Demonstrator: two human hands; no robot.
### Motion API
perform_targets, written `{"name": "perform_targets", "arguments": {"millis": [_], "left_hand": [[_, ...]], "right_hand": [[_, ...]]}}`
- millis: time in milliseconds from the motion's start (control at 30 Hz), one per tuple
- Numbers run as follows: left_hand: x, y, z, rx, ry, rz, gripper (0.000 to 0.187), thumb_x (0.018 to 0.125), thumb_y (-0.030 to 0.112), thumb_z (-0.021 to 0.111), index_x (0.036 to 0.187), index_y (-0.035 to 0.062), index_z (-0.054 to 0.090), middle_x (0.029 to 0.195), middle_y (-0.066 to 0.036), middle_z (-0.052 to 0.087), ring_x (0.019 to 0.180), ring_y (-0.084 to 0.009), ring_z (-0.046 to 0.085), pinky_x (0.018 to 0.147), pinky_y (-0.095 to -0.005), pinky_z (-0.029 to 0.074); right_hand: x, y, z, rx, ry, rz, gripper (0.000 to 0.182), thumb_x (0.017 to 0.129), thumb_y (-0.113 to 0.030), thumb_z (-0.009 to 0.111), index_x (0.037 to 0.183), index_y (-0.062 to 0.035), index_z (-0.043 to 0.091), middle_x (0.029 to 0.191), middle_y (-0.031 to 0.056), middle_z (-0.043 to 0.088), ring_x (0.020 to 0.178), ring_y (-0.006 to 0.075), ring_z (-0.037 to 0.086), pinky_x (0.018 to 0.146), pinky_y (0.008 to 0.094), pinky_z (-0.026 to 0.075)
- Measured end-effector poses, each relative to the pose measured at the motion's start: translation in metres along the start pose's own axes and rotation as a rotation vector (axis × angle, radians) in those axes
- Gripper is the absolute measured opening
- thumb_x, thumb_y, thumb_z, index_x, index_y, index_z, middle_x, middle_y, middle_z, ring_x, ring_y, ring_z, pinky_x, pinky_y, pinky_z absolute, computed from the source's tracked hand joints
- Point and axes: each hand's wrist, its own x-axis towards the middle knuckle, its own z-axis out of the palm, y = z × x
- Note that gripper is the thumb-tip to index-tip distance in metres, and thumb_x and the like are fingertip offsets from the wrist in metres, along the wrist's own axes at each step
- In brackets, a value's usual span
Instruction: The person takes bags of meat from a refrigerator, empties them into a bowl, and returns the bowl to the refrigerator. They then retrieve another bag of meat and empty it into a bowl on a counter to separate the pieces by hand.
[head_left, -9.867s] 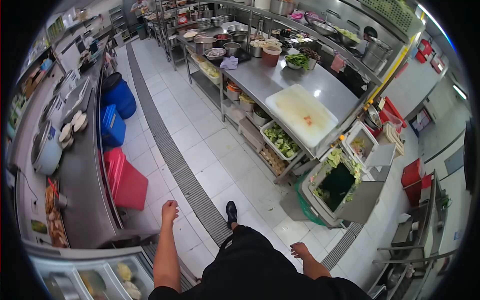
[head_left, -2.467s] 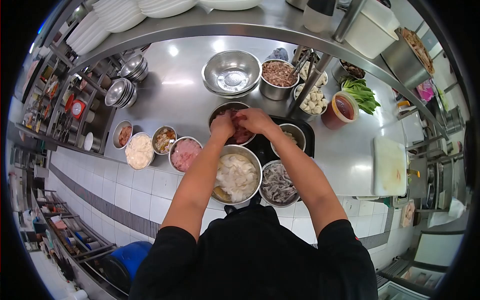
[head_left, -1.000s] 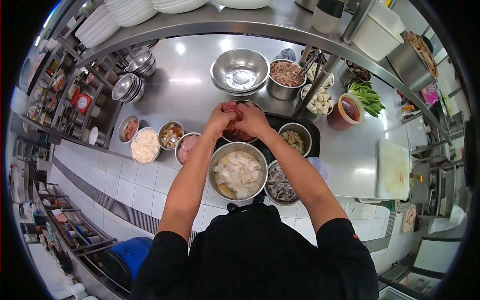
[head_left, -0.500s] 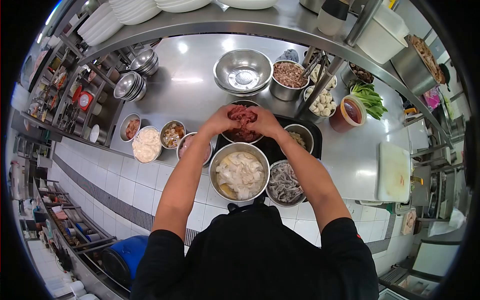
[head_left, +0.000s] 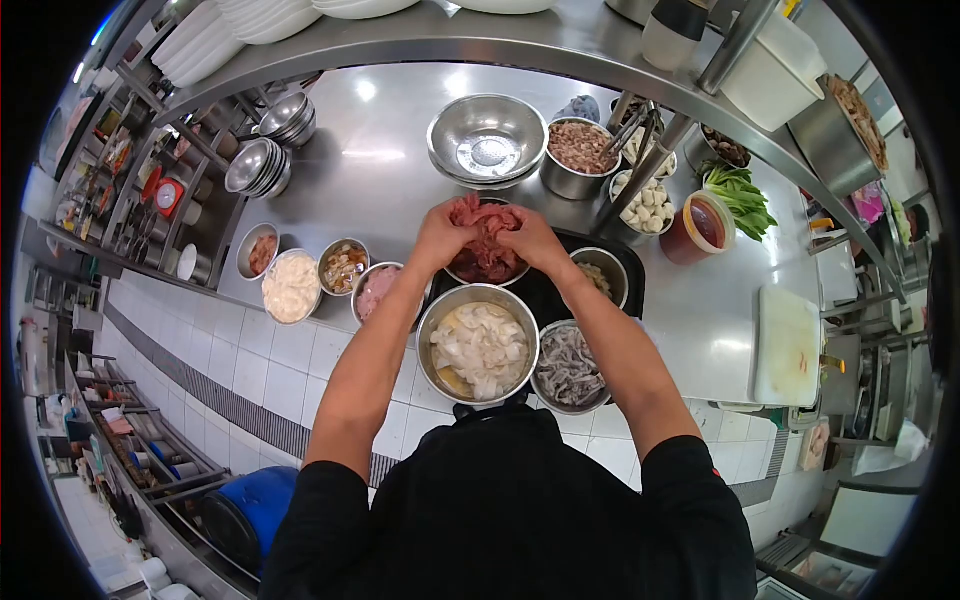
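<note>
Strips of raw red meat [head_left: 488,240] are gathered between my two hands over a metal bowl [head_left: 520,279]. My left hand [head_left: 443,236] grips the meat from the left side, fingers curled into it. From the right, my right hand [head_left: 532,238] has its fingers closed on the same meat. More red meat lies in the bowl below. Nearer my body is a larger bowl of pale white slices [head_left: 481,348]. A bowl of grey strips [head_left: 568,366] stands to its right.
Empty stacked metal bowls [head_left: 487,140] stand behind the meat. Left are small bowls of pink meat [head_left: 378,291] and white paste [head_left: 292,286]. Right are minced meat [head_left: 580,147], a tub of red sauce [head_left: 697,229], greens [head_left: 739,201] and a cutting board [head_left: 788,345]. A steel shelf [head_left: 480,42] crosses above.
Both hands have risen slightly and moved a little apart, lifting a clump of red meat higher above the bowl.
</note>
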Motion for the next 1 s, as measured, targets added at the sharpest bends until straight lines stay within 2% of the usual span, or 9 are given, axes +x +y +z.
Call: {"name": "perform_targets", "arguments": {"millis": [67, 200, 333, 500, 567, 767, 900, 967, 1000], "left_hand": [[0.004, -0.011, -0.004, -0.018, 0.031, 0.004, 0.032, 0.073, 0.002, 0.067, 0.105, -0.0004, 0.066, 0.094, -0.005, 0.069, 0.084, -0.0136, 0.062, 0.08, -0.0292, 0.051], [0.002, -0.004, -0.004, -0.036, -0.057, 0.026, 0.034, 0.073, 0.001, 0.067, 0.107, -0.0013, 0.064, 0.097, -0.005, 0.068, 0.085, -0.0132, 0.062, 0.079, -0.0278, 0.051], [-0.007, 0.006, -0.007, -0.014, -0.16, -0.069, 0.033, 0.072, 0.002, 0.067, 0.105, -0.0014, 0.065, 0.095, -0.004, 0.068, 0.085, -0.0127, 0.061, 0.08, -0.0274, 0.05], [-0.008, -0.002, -0.003, 0.108, -0.076, -0.04, 0.026, 0.073, 0.004, 0.067, 0.098, -0.001, 0.067, 0.089, -0.002, 0.068, 0.081, -0.011, 0.061, 0.076, -0.0274, 0.05], [-0.012, -0.003, -0.001, 0.09, -0.055, -0.037, 0.024, 0.073, 0.004, 0.066, 0.096, -0.0009, 0.068, 0.088, -0.002, 0.068, 0.079, -0.0104, 0.06, 0.075, -0.0272, 0.05], [-0.011, -0.001, 0.012, -0.087, 0.034, -0.07, 0.022, 0.076, 0.003, 0.064, 0.097, -0.001, 0.068, 0.088, -0.002, 0.069, 0.079, -0.0099, 0.061, 0.073, -0.0257, 0.05], [-0.013, 0.006, 0.018, -0.333, 0.148, -0.114, 0.02, 0.079, -0.001, 0.06, 0.097, -0.0015, 0.069, 0.089, -0.004, 0.069, 0.079, -0.0116, 0.064, 0.073, -0.0254, 0.052], [-0.013, 0.006, 0.015, -0.386, 0.177, -0.154, 0.02, 0.079, -0.002, 0.059, 0.097, -0.0017, 0.069, 0.09, -0.005, 0.069, 0.079, -0.0122, 0.064, 0.072, -0.0255, 0.052], [-0.011, 0.004, 0.013, -0.407, 0.168, -0.17, 0.021, 0.08, -0.002, 0.059, 0.098, -0.0017, 0.069, 0.09, -0.005, 0.069, 0.078, -0.0125, 0.065, 0.072, -0.0259, 0.053]], "right_hand": [[0.002, 0.001, 0.0, 0.039, -0.066, -0.05, 0.045, 0.075, -0.007, 0.066, 0.119, 0.0024, 0.06, 0.107, 0.0047, 0.066, 0.094, 0.0112, 0.058, 0.087, 0.0274, 0.048], [0.005, -0.009, -0.005, 0.006, -0.148, -0.045, 0.046, 0.075, -0.007, 0.067, 0.12, 0.0011, 0.059, 0.109, 0.0051, 0.065, 0.097, 0.0106, 0.058, 0.09, 0.0269, 0.047], [0.004, -0.004, 0.0, -0.048, -0.173, -0.056, 0.047, 0.073, -0.007, 0.069, 0.118, -0.0011, 0.06, 0.105, 0.0048, 0.066, 0.094, 0.0106, 0.058, 0.088, 0.0271, 0.048], [-0.006, -0.015, 0.008, -0.037, -0.119, -0.032, 0.046, 0.07, -0.01, 0.072, 0.114, -0.0012, 0.062, 0.094, 0.0044, 0.067, 0.085, 0.0111, 0.059, 0.081, 0.0291, 0.05], [-0.011, -0.026, 0.011, -0.222, -0.013, -0.064, 0.045, 0.069, -0.013, 0.073, 0.111, -0.0014, 0.064, 0.088, 0.0075, 0.069, 0.08, 0.0126, 0.061, 0.077, 0.0301, 0.052], [-0.008, -0.025, 0.018, -0.31, 0.148, -0.138, 0.045, 0.07, -0.016, 0.073, 0.112, -0.0037, 0.066, 0.091, 0.0133, 0.07, 0.081, 0.0194, 0.066, 0.079, 0.0324, 0.052], [0.0, -0.024, 0.011, -0.25, 0.126, -0.054, 0.048, 0.071, -0.018, 0.073, 0.115, -0.0039, 0.065, 0.094, 0.013, 0.071, 0.086, 0.02, 0.066, 0.083, 0.0327, 0.051], [0.006, -0.02, 0.007, -0.206, 0.037, -0.233, 0.049, 0.071, -0.019, 0.072, 0.116, -0.0031, 0.064, 0.1, 0.0142, 0.07, 0.092, 0.0281, 0.067, 0.085, 0.0349, 0.051], [0.004, -0.026, 0.007, -0.205, 0.038, -0.233, 0.049, 0.071, -0.019, 0.072, 0.116, -0.0031, 0.064, 0.1, 0.0142, 0.07, 0.092, 0.0281, 0.067, 0.085, 0.0349, 0.051]]}}
